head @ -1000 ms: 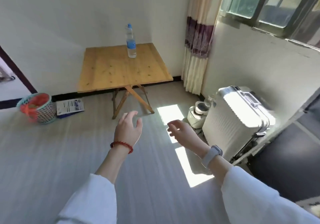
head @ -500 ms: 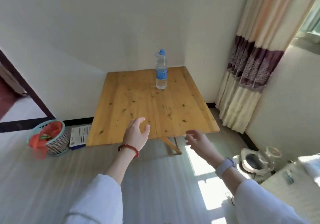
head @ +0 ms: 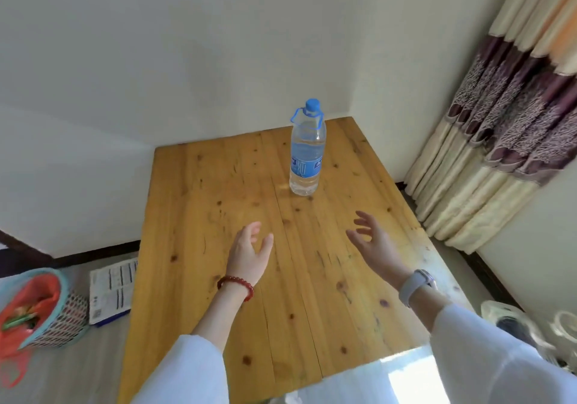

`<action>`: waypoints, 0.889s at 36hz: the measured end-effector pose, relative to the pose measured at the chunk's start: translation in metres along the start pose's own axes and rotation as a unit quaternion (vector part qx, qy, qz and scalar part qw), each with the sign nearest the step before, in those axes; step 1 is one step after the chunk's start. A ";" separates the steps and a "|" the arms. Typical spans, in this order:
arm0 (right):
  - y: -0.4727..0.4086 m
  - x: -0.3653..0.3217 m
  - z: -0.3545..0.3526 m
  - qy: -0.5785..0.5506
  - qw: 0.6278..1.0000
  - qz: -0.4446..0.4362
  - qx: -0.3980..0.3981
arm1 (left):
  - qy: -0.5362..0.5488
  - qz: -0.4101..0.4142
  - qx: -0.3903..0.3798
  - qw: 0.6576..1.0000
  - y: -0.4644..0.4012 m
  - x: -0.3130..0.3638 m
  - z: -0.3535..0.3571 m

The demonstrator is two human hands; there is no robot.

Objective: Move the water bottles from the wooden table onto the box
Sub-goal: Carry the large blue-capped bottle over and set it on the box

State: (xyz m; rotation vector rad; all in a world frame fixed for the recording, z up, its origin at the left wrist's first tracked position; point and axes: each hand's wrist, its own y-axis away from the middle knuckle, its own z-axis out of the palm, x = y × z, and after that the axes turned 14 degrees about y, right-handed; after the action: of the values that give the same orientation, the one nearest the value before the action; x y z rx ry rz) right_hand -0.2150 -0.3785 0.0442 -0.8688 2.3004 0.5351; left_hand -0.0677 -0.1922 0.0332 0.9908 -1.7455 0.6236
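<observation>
The water bottle [head: 306,150] stands upright toward the far right part of the wooden desk [head: 199,247], blue cap on, apart from both hands. Nearest the camera, white sleeves reach over the desk's near edge. The left hand [head: 248,255], with a red bead bracelet [head: 235,285] at the wrist, hovers above the desk's middle, its grip open and empty. The right hand [head: 373,244], wearing a grey watch [head: 413,286], hovers nearer the bottle, fingers spread, grip open and holding nothing. Left of the desk, a wastebasket [head: 37,310] sits on the floor. A curtain [head: 505,129] hangs right of the desk.
</observation>
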 end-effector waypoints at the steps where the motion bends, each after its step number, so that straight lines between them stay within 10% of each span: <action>1: -0.016 -0.003 0.006 0.002 1.000 0.009 -0.005 | 0.005 -0.004 -0.013 1.000 -0.018 -0.003 0.003; 21: -0.252 0.006 0.072 -0.107 0.983 -0.038 -0.144 | 0.121 -0.008 -0.197 0.973 -0.260 -0.013 0.094; 32: -0.282 0.004 0.054 -0.219 0.965 -0.054 -0.136 | 0.157 -0.018 -0.147 0.976 -0.288 0.009 0.126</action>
State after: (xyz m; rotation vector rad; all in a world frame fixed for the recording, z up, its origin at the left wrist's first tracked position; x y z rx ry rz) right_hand 0.0006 -0.5485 -0.0395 -0.8918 1.7933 0.9109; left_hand 0.1109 -0.4470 -0.0153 0.6768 -1.4831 0.4538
